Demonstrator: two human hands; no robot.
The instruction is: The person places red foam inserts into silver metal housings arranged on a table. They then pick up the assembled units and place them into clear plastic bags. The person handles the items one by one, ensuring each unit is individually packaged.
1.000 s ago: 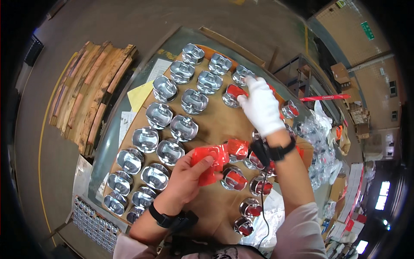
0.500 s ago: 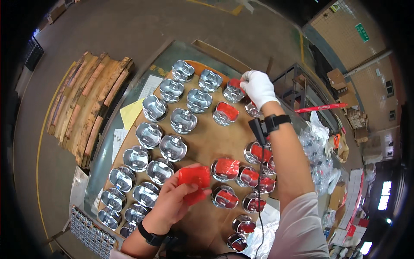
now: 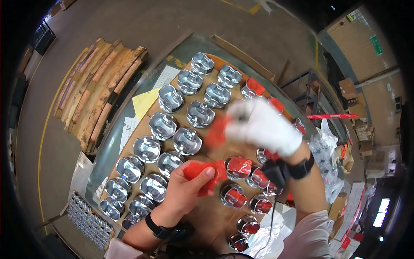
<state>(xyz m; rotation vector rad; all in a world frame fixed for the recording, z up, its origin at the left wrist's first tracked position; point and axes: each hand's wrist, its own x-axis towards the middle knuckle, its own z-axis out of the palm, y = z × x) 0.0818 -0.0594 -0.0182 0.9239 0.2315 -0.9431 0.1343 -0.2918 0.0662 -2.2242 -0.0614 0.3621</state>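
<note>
Between the thumb and fingers of my bare left hand is a wad of red plastic packets, held low over the table. My right hand, in a white glove and blurred by motion, pinches a single red plastic packet above the middle of the table. Rows of shiny metal pistons stand bare on the left. Pistons on the right carry red packets, one of them a piston beside my left hand. At the far side, a red packet lies on another piston.
Brown board covers the table under the pistons. A yellow sheet lies at its left edge. Wooden pallets are stacked to the left, near a tray of small metal parts. Clear plastic bags are heaped on the right.
My right hand has drawn back from the far piston toward my left hand and now holds a red packet. A red packet rests on that far piston. The view has shifted slightly.
</note>
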